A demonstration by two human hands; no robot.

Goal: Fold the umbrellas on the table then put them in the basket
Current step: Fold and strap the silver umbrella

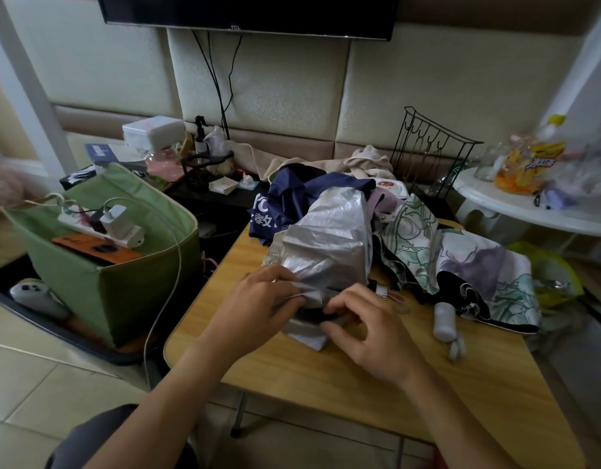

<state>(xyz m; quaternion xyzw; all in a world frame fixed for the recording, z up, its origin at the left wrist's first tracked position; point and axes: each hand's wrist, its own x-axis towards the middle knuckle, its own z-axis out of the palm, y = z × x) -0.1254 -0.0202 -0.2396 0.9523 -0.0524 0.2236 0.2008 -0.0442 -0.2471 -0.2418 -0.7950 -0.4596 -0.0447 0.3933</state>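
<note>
A crumpled silver umbrella lies on the wooden table in front of me. My left hand pinches its near edge and a thin rib. My right hand grips the same bunched fabric just to the right. Behind it lies a navy umbrella with white lettering. A floral white and purple umbrella spreads at the right, its pale handle resting on the table. The green fabric basket stands on the floor to the left.
The basket holds a power strip with a charger and an orange object. A black wire rack stands behind the umbrellas. A white round side table with snack bags is at the right. A cluttered black shelf sits behind.
</note>
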